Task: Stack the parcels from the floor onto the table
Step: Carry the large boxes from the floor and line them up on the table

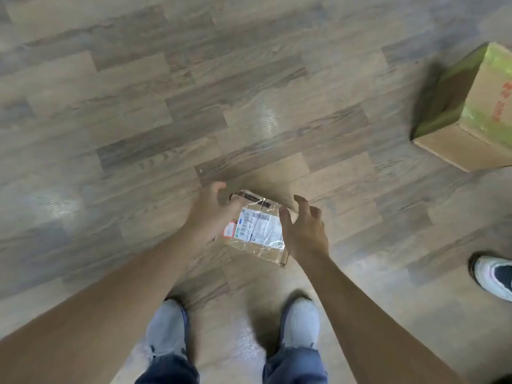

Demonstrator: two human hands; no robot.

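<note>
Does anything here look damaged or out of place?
The small parcel has wrinkled clear tape over its label, and its near corner looks a little scuffed. The large box looks intact, as far as it shows.

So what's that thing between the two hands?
A small flat parcel with a white label lies between the left hand and the right hand. The head view shows it, on the wooden floor.

Parcel (257,231) on floor (138,106), box (482,106) far right
</note>
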